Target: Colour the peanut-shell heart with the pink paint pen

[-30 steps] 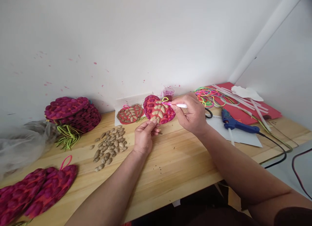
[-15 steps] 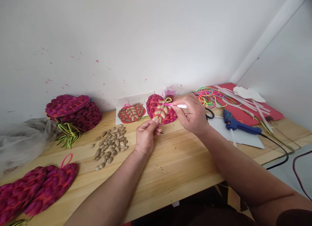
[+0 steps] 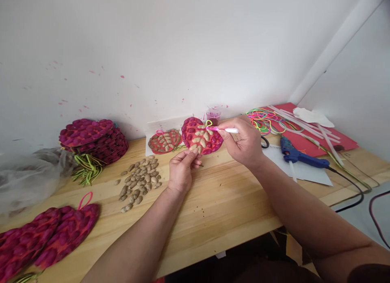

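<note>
My left hand pinches the lower edge of a red heart-shaped piece covered with peanuts in their shells. Its outer peanuts are painted magenta, while those down the middle are bare tan. A yellow cord loop sticks up at its top. My right hand grips a white-handled paintbrush whose magenta tip touches the upper part of the piece. Just behind stands a small clear cup of magenta paint. To the left, an unpainted peanut-covered red piece with a pink loop lies on white paper.
Loose peanuts lie left of my left hand. Stacked magenta pieces, a plastic bag and more painted pieces fill the left side. On the right are a blue glue gun, coloured cords, glue sticks and red sheets.
The brush tip has shifted slightly right and up on the heart-shaped piece, which has tilted a little. My left hand keeps its hold.
</note>
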{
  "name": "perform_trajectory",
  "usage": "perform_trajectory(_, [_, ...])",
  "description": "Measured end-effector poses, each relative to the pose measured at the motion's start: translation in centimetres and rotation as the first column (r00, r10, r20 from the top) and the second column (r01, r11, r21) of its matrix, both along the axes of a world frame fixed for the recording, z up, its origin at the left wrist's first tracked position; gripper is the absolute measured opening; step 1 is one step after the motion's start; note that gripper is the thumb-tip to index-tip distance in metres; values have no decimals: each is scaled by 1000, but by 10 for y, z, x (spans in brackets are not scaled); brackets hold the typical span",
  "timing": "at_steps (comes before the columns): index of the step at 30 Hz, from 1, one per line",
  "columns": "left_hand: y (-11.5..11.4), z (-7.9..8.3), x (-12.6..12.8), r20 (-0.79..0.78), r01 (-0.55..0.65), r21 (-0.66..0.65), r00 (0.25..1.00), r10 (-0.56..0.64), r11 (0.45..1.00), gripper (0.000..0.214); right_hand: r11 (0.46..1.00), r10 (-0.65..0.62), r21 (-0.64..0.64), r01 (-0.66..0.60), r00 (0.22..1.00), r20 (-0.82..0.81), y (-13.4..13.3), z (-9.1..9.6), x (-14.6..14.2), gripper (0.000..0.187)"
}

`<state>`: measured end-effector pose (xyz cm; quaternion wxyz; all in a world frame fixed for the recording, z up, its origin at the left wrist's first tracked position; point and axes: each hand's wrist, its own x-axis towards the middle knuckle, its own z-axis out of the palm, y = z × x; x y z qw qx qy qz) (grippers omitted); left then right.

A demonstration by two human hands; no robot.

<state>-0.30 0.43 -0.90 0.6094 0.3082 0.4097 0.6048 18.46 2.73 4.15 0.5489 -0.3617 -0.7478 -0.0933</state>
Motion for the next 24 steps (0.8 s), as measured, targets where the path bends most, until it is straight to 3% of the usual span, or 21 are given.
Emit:
perform_trajectory(7, [0, 3, -1, -16, 5, 2, 1000, -5, 1000, 35, 998, 59, 21, -59, 998, 19, 0, 0, -1, 9])
perform_trajectory(24, [3, 0, -5, -60, 2, 39, 998, 1, 999, 31, 1000, -13, -18, 11, 996, -93, 2, 1, 3, 6])
